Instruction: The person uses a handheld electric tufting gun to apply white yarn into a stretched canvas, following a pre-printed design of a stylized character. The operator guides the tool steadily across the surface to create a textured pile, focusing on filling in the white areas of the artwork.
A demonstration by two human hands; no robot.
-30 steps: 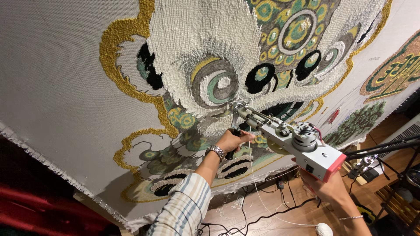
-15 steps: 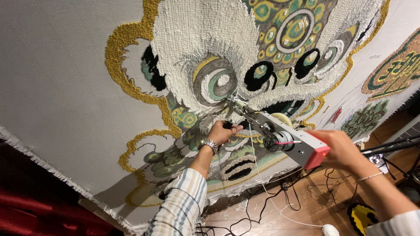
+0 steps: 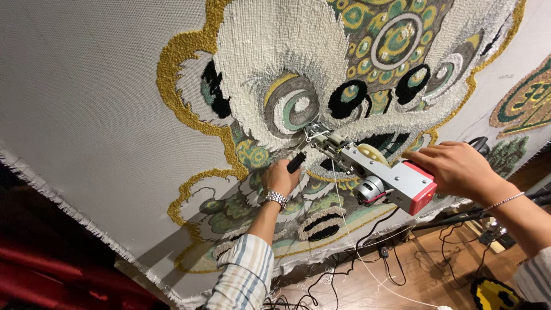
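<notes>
A grey and red tufting gun (image 3: 385, 177) is pressed with its needle tip against a stretched cloth (image 3: 86, 103) that bears a tufted lion-like face in white, gold, green and black (image 3: 298, 86). My left hand (image 3: 281, 177) is closed around the gun's black front handle, with a metal watch on the wrist. My right hand (image 3: 456, 167) grips the rear handle above the red end of the gun. A white yarn (image 3: 350, 235) hangs from the gun toward the floor.
The cloth's frayed lower edge (image 3: 69, 212) runs diagonally at the left. Black cables (image 3: 396, 264) lie on the wooden floor below. A second tufted pattern (image 3: 525, 106) shows at the far right. A yellow and black object (image 3: 493, 294) sits at the bottom right.
My right hand has come up from under the gun onto its rear handle. The gun's tip has moved up the cloth toward the grey eye. The view has moved closer.
</notes>
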